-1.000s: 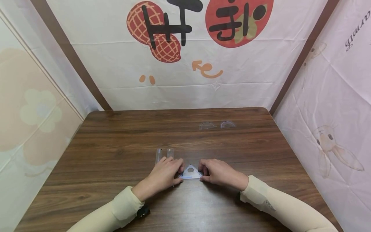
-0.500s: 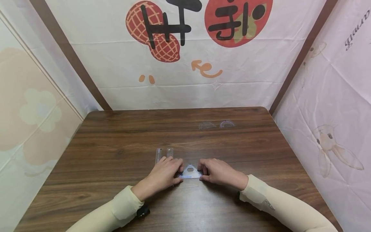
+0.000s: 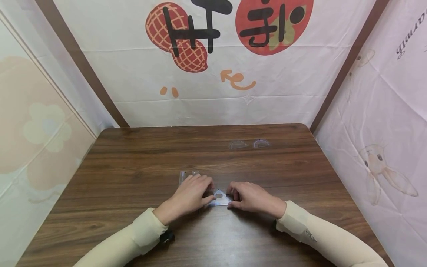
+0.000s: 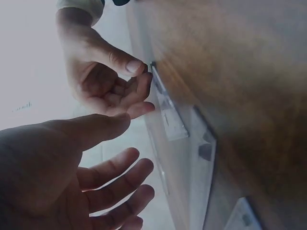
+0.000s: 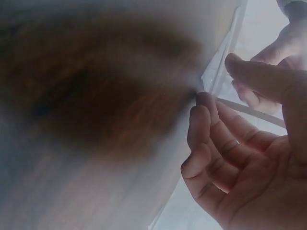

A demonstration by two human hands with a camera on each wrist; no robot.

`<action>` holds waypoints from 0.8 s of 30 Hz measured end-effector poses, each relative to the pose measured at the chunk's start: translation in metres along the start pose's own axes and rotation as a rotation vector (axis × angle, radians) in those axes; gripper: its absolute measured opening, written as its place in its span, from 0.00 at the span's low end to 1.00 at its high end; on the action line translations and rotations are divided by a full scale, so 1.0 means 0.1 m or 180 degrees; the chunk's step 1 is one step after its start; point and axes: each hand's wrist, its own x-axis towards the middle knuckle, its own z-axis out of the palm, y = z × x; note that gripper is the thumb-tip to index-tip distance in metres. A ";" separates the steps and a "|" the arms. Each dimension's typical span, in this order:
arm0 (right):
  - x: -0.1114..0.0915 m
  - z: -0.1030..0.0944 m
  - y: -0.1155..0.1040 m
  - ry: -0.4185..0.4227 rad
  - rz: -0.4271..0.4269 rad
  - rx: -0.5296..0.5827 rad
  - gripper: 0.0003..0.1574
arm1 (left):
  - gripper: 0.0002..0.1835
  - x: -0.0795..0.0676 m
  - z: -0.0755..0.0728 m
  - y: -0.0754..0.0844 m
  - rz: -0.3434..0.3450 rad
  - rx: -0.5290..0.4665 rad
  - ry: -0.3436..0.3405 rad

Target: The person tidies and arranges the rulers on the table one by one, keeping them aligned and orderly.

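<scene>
Right, nearest you come your cream sleeves (image 3: 141,233), over the brown table (image 3: 220,241). Your left hand (image 3: 190,193) is released: thumb and fingers stand apart with nothing between them, hiding the left corner of the set square (image 3: 223,201) from the head view. Your right hand (image 3: 252,197) sits at the right corner, fingers bent, thumb by the near edge; whether it grasps that corner or merely rests there, I can't tell. And here's the set square itself, flat on the table between your hands: clear plastic, bluish along the near edge, a rounded slot in its middle. Its longest side, and so its long axis, runs left to right before you; the apex points away, toward the far edge. By your left hand, two rulers (image 3: 182,178) lie side by side, partly covered, ends pointing away. Further out, right of centre, two clear protractors (image 3: 261,144), curves facing away. Behind hangs a white cloth (image 3: 200,111) with a red peanut print (image 3: 191,57).
</scene>
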 end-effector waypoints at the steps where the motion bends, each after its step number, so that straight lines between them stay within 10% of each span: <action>1: 0.00 -0.01 0.00 0.0015 -0.0007 -0.0002 0.19 | 0.15 0.02 -0.01 0.00 -0.0009 -0.0010 -0.0007; 24: 0.16 -0.38 0.37 0.0522 -0.0114 -0.0168 0.21 | 0.30 0.60 -0.13 -0.19 -0.0290 -0.0205 -0.0187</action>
